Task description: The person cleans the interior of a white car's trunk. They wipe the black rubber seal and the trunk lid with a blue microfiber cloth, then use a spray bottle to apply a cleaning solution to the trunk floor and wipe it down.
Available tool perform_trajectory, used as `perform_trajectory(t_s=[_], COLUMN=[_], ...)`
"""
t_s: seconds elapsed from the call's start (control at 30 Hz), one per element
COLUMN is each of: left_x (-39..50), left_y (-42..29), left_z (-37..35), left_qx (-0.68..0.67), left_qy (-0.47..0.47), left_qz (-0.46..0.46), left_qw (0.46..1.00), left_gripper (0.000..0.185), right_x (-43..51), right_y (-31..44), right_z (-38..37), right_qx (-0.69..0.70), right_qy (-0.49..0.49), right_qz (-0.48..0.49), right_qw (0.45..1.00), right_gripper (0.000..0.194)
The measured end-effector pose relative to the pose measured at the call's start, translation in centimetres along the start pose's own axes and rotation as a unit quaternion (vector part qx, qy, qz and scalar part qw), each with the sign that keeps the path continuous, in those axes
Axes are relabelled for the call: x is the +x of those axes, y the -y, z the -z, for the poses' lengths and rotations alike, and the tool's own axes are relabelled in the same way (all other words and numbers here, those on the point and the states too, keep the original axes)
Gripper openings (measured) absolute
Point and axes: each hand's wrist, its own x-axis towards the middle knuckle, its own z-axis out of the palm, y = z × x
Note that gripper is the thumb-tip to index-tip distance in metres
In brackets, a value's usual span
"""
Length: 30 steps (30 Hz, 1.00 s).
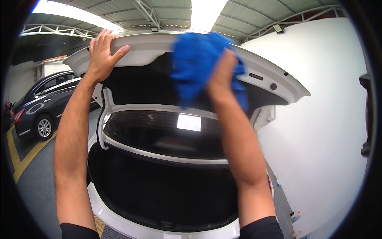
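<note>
Overhead is the raised trunk lid (140, 53) of a white car, its underside facing me with a black liner (134, 83). My left hand (103, 56) rests on the lid's edge at the left, fingers over the rim and thumb apart. A blue cloth (194, 62), blurred, hangs from my right hand (222, 71) against the middle of the lid. The fingers of that hand are partly hidden by the cloth. Below lies the dark open trunk (167, 185), with the rear window (143, 128) beyond it.
A dark sedan (56, 98) is parked at the left beside yellow floor lines (32, 158). A white wall (310, 104) runs close along the right. Several bottles (295, 215) stand at its foot. The white rear bumper (119, 218) is nearest me.
</note>
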Motion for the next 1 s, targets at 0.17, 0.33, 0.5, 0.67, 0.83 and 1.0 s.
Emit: perform_trajectory(t_s=[0.17,0.33,0.5,0.67,0.83,1.0], left_x=[0.0,0.0,0.2,0.5,1.5,4.6], left_y=[0.6,1.2,1.6,1.4,-4.2,-14.5], left_z=[-0.9,-1.2,-2.1,-2.0,0.9,2.4], left_qx=[0.014,0.006,0.019,0.079,-0.006,-0.037], left_qy=[-0.048,-0.060,-0.030,-0.036,0.053,0.019], left_qz=[-0.012,-0.007,-0.009,-0.004,0.085,-0.068], left_qw=[0.999,0.998,0.999,0.996,0.995,0.997], left_gripper=[0.071,0.071,0.077,0.080,0.091,0.094], right_x=[1.9,-0.7,-4.5,-8.5,-12.4,-14.3], right_y=[4.4,-6.1,-16.0,-17.2,-15.6,-24.4], right_z=[-4.8,2.7,15.1,9.5,4.9,9.5], right_qx=[-0.034,-0.102,-0.307,-0.319,-0.186,-0.240], right_qy=[0.123,0.022,0.022,-0.156,0.123,-0.003], right_qz=[0.153,0.182,0.109,-0.073,0.208,0.196], right_qw=[0.980,0.978,0.945,0.932,0.952,0.951], right_gripper=[0.013,0.018,0.020,0.047,0.038,0.044])
